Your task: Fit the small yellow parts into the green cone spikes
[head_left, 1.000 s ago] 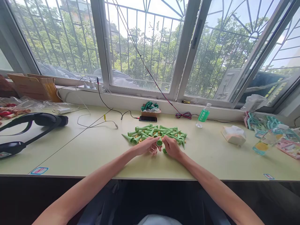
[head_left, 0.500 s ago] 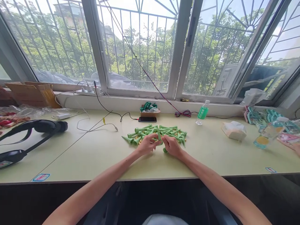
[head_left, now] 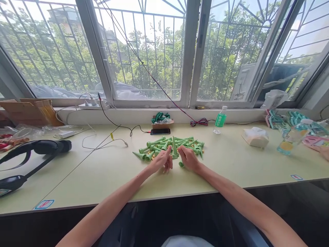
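A heap of green plastic cone-shaped spikes (head_left: 154, 143) lies on the table, with small yellowish pieces showing among them. One green spike (head_left: 175, 149) stands upright, point up, at the heap's near side between my hands. Just left of it is my left hand (head_left: 162, 161), thumb raised and fingers apart, holding nothing that I can see. My right hand (head_left: 188, 157) is closed to the right of the upright spike, thumb and fingers pressed together; whatever is in them is hidden. Below its fingers, a small round green part (head_left: 181, 164) rests on the table.
Behind the heap lie a black phone (head_left: 160, 131) and a small box (head_left: 162, 125) with green packaging. A water bottle (head_left: 220, 120) and a tissue pack (head_left: 255, 138) stand to the right. At left are a black headset (head_left: 46, 148) and cables (head_left: 102, 143).
My left hand has let go of the green spike and drawn slightly down and left. The spike now stands free of those fingers. The right hand stays closed close by.
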{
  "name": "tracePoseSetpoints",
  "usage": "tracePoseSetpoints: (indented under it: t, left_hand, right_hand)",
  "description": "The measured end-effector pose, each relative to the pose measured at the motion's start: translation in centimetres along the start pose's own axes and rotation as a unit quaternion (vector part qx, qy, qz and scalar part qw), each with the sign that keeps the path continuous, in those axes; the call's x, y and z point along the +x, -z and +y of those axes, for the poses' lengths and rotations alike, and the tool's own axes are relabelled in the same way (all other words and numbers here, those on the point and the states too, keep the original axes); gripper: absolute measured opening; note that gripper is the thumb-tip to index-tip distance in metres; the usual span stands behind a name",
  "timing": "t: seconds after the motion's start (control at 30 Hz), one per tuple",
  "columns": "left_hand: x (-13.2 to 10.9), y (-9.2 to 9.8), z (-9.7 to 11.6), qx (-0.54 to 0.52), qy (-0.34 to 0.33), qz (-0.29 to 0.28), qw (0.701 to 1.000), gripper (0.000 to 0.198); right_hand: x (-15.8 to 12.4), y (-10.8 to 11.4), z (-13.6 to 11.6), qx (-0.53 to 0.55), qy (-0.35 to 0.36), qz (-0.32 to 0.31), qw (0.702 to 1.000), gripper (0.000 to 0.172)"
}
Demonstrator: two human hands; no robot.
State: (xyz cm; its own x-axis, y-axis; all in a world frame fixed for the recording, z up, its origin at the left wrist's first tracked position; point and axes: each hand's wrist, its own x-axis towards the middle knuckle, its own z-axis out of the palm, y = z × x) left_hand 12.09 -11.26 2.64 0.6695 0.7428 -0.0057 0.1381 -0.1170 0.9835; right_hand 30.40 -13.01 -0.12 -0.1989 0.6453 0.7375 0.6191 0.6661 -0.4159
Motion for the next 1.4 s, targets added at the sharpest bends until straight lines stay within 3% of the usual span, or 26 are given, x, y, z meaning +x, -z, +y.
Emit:
tracePoseSetpoints:
  t: [0.4, 0.63, 0.83, 1.0, 1.17, 1.4]
  left_hand:
    - [-0.4, 0.4, -0.8, -0.093, 0.050, -0.057, 0.993, 0.086]
    - [-0.3, 0.6, -0.9, -0.122, 0.075, -0.065, 0.988, 0.083]
    - [0.1, 1.0, -1.1, -0.186, 0.069, -0.060, 0.978, 0.070]
    - [0.2, 0.7, -0.6, -0.180, 0.068, -0.032, 0.981, 0.053]
    - [-0.3, 0.2, 0.0, -0.123, -0.001, -0.022, 0.992, 0.043]
    - [-0.4, 0.0, 0.0, -0.002, -0.090, 0.054, 0.995, 0.042]
  right_hand:
    - [-0.2, 0.2, 0.2, 0.036, 0.048, -0.038, 0.997, 0.031]
    - [-0.1, 0.5, -0.1, -0.011, 0.090, -0.038, 0.995, 0.030]
    - [0.1, 0.8, -0.5, -0.098, 0.116, -0.023, 0.988, 0.029]
    - [0.2, 0.9, -0.8, -0.109, 0.081, -0.023, 0.990, 0.030]
    - [0.0, 0.7, -0.6, -0.064, 0.036, -0.039, 0.997, 0.031]
    - [0.0, 0.5, -0.1, -0.050, 0.033, -0.033, 0.998, 0.031]
